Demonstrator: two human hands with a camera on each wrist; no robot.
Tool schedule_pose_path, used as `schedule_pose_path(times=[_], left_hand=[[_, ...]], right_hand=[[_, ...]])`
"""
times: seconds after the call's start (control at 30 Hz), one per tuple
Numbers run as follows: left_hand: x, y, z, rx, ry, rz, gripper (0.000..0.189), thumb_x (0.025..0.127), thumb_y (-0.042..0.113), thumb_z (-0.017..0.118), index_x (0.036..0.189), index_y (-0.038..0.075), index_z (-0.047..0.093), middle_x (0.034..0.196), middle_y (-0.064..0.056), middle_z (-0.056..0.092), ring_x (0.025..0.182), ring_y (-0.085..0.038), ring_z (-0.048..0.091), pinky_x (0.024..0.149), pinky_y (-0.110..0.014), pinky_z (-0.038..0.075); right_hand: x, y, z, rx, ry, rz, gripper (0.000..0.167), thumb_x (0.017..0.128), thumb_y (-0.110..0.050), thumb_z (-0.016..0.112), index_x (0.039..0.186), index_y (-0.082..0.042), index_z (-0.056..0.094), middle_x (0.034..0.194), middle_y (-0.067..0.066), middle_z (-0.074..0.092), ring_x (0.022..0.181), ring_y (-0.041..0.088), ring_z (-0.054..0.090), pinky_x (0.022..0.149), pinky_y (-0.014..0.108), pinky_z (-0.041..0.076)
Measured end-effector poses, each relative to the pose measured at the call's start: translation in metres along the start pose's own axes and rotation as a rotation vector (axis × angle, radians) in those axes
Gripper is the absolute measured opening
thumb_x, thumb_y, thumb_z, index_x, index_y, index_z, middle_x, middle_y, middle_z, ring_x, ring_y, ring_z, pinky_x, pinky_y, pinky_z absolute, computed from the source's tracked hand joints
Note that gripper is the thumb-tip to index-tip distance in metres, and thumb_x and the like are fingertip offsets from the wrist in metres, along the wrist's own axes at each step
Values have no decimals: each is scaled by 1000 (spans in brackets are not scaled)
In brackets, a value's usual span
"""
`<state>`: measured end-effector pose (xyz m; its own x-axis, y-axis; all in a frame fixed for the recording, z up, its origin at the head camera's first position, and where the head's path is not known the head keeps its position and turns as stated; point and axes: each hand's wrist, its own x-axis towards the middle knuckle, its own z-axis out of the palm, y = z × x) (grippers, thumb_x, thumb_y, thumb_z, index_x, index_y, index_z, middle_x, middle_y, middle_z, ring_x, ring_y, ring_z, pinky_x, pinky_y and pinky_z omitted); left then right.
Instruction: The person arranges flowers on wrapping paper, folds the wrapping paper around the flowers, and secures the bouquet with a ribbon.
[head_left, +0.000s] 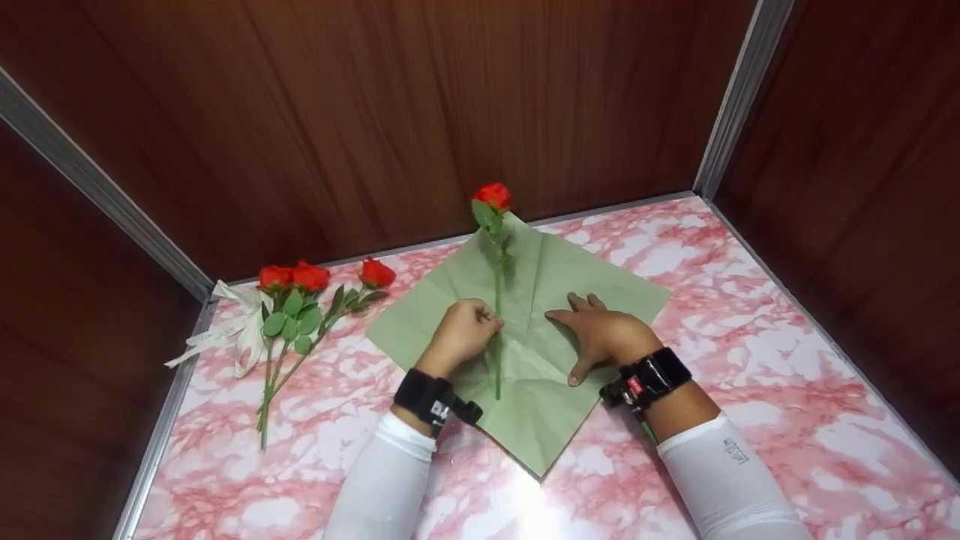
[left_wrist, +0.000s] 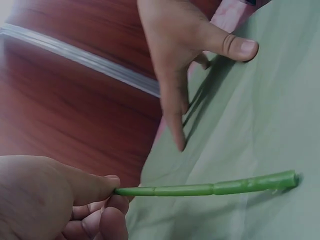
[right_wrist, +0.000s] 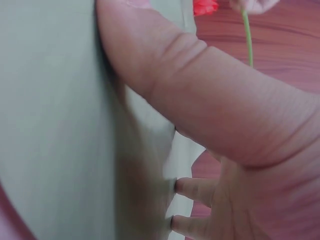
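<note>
A single red rose (head_left: 492,196) lies over the green wrapping paper (head_left: 427,319), its bloom past the paper's far corner. My left hand (head_left: 465,330) pinches its stem (head_left: 498,367) around the middle between thumb and fingers. In the left wrist view, the lower stem (left_wrist: 240,186) sticks out from the pinch, its cut end close over the paper. My right hand (head_left: 604,334) rests on the right half of the paper with fingers spread. In the right wrist view, its thumb (right_wrist: 165,55) and fingertips touch the sheet.
Several more red roses (head_left: 300,276) lie on the left of the pink marbled table (head_left: 765,345). Beside them is a white ribbon (head_left: 232,330). Dark wooden panels (head_left: 450,112) rise behind and at both sides.
</note>
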<state>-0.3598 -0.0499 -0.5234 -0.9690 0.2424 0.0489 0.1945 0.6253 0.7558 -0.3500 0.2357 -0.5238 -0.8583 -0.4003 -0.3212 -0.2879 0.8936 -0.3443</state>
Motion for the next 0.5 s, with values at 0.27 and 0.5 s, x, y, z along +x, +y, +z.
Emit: schedule_pose_path(times=[0.27,0.5], left_hand=[[23,10,24,95,-53,-17,25,106,19,80,84,10,72,79,2,66,70,-16,61,66,-30,50],[45,-25,47,145,0,30,30,100,25,85,75,15,72,75,3,70,69,-16,64,66,-33,54]], right_hand=[[0,-1,0,-15,4,-15,132,69,-49,110,178,-23,39,187,31,16,171,63,13,124,84,38],[0,0,0,-13,4,-8,132,69,-50,109,178,-24,39,188,29,16,172,62,12,124,84,37]])
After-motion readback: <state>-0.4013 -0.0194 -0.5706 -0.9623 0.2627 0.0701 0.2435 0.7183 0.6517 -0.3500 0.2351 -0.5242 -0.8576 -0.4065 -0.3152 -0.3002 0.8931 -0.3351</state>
